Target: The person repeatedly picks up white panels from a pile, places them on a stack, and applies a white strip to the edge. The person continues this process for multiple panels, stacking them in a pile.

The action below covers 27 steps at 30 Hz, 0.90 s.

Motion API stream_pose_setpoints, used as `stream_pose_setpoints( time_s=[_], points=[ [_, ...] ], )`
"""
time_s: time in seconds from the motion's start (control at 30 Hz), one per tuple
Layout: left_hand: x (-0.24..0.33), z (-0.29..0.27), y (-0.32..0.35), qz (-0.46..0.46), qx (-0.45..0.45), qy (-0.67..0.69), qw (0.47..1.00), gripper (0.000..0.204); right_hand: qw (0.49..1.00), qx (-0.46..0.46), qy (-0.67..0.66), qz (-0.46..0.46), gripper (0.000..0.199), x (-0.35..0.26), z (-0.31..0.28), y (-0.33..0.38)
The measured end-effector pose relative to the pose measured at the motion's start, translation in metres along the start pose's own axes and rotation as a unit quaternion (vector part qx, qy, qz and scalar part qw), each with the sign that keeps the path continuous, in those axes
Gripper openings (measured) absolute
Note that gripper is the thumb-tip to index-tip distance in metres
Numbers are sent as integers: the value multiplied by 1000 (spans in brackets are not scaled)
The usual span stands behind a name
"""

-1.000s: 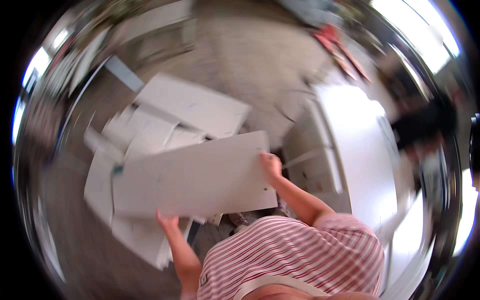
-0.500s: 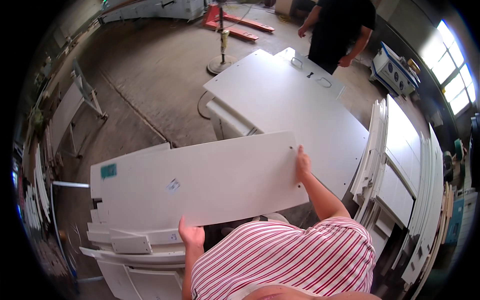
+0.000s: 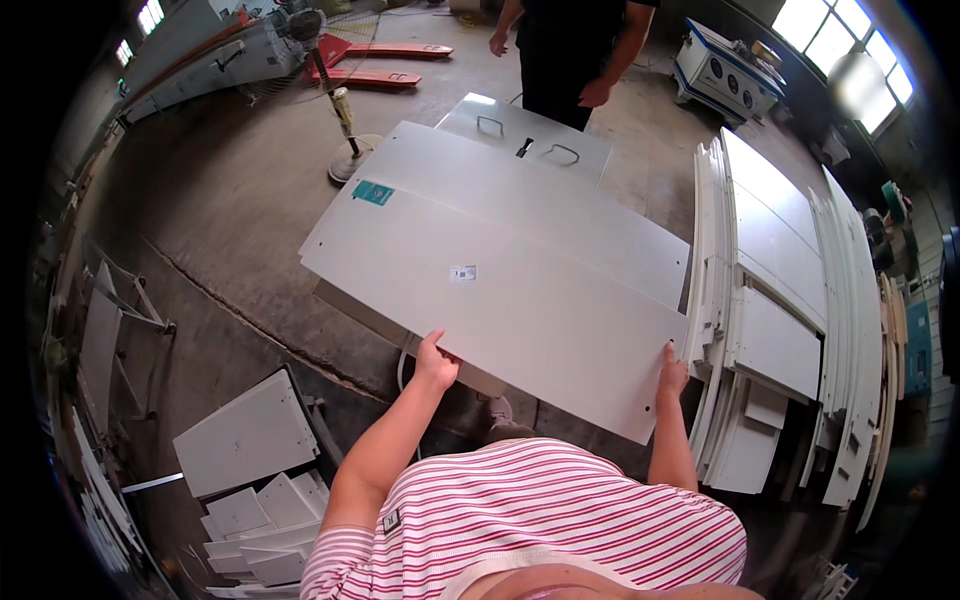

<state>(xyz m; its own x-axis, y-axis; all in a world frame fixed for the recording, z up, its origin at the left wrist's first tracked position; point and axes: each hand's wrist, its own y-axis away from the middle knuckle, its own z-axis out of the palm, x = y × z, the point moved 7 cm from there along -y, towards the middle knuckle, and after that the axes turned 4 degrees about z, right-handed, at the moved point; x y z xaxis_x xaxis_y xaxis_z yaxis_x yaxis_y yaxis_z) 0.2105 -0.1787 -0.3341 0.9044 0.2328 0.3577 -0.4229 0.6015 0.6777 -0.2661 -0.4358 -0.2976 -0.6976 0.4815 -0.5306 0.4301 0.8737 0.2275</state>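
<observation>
Gripping panel (image 3: 530,300) — L fingers (image 3: 435,352), R fingers (image 3: 672,368) curled on edges — over wht board (image 3: 565,220); concrete flr (image 3: 230,190), bright window (image 3: 840,25).

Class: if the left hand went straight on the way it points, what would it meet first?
Probably the teal-labelled white panel, whose near edge the left hand holds; depth beneath it is unclear.

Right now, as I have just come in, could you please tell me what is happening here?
A person in a striped shirt holds a long white board, with the left hand at its near edge and the right hand at its right end. It overlaps another white board; whether it rests on that one, I cannot tell. Beyond, a second person in black stands. More boards stand at the right, and a pile lies lower left.
</observation>
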Motion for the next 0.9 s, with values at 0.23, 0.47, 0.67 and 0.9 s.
stream_pose_setpoints(
  time_s=[0.23, 0.47, 0.67, 0.9],
  points=[
    [-20, 37, -14, -18, -29, -398, 917, 66, 880, 32, 224, -417, 84, -125, 113, 6],
    [7, -44, 78, -72, 9, -359, 930, 40, 691, -206, 325, -611, 77, -244, 232, 177],
    [46, -250, 166, 28, 254, -326, 910, 26, 719, -152, 338, -589, 73, -293, 276, 153],
    [-20, -404, 298, 78, 362, -247, 895, 11, 744, -141, 372, -536, 77, -298, 330, 119]
  ],
)
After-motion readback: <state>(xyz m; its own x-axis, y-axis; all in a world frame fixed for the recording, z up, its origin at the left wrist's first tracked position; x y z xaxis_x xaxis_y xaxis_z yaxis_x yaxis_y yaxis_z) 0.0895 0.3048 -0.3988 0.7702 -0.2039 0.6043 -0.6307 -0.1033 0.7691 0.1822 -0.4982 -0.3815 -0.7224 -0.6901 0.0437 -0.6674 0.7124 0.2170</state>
